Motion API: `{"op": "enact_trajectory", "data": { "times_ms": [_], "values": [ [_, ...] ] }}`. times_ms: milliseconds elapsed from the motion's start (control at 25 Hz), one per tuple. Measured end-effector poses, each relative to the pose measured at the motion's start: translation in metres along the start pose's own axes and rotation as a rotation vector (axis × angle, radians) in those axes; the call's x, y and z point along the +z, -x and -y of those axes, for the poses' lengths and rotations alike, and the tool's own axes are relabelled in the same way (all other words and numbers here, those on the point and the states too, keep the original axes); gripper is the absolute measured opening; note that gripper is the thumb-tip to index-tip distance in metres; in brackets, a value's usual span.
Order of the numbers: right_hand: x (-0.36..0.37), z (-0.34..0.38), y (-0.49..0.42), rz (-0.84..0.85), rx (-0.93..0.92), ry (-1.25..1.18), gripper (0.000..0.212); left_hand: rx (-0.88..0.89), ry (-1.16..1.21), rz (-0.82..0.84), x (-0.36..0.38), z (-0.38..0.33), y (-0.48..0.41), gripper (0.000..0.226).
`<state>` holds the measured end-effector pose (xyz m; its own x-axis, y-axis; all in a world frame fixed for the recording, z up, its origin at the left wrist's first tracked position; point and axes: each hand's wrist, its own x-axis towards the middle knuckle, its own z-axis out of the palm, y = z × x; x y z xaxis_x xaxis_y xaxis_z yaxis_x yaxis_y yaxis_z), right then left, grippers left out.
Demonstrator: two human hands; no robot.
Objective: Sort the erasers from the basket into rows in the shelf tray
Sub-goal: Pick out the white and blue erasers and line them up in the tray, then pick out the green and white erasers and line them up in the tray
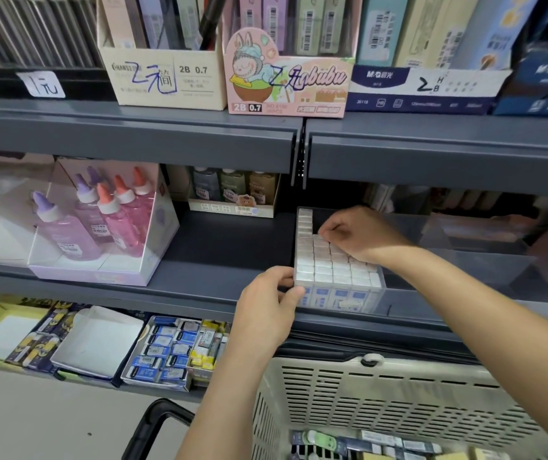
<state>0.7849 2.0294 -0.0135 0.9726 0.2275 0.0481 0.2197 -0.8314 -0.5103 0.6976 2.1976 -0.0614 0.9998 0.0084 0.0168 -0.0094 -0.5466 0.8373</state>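
The filling step is well under way at the middle shelf [226, 257]. The clear tray [339, 302] sits at the shelf's front edge, and the erasers [324, 263] stand upright in it, packed tight in neat rows. The leftmost row runs far toward the back, the next ones stop shorter, and the rear of the tray looks bare. The left hand [266, 303] grips the tray's front left corner, thumb and fingers curled round it, steadying it. The right hand [355, 234] reaches over the rows with its fingers curled down at the back end of the second row; I cannot tell whether it pinches an eraser or only presses one home, since the fingers hide the spot. The basket [382, 393] hangs just below the shelf, with more stock lying loose in its bottom. As I judge it, the next move calls for the right hand to dip into the basket, take another piece, and stand it squarely behind the last one in that row.
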Motion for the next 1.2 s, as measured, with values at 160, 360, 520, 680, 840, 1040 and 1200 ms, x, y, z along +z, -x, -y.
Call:
{"op": "enact_trajectory", "data": {
  "times_ms": [160,360,520,680,840,1040,1200],
  "values": [
    [-0.002,-0.005,0.001,0.043,-0.035,0.041,0.024,0.003,-0.001,-0.018,0.002,0.002,0.001,0.026],
    [-0.018,-0.003,0.041,-0.070,0.004,-0.266,0.021,0.027,0.037,-0.210,0.006,-0.009,0.025,0.039],
    [-0.030,-0.020,0.139,-0.331,-0.110,-0.366,0.015,0.135,0.183,-0.306,0.025,-0.019,0.072,0.022],
    [0.003,-0.065,0.235,-0.033,0.037,-0.367,0.017,0.082,0.030,0.152,0.075,-0.012,0.122,0.013],
    [0.062,-0.105,0.282,0.348,0.220,-0.119,0.016,-0.128,-0.008,0.397,0.120,0.014,0.153,0.004],
    [0.109,-0.133,0.296,0.596,0.377,0.197,0.022,-0.243,-0.139,0.567,0.142,0.046,0.169,0.008],
    [0.125,-0.147,0.309,0.547,0.420,0.094,0.023,-0.244,-0.199,0.615,0.144,0.061,0.174,0.011]
  ]
}}
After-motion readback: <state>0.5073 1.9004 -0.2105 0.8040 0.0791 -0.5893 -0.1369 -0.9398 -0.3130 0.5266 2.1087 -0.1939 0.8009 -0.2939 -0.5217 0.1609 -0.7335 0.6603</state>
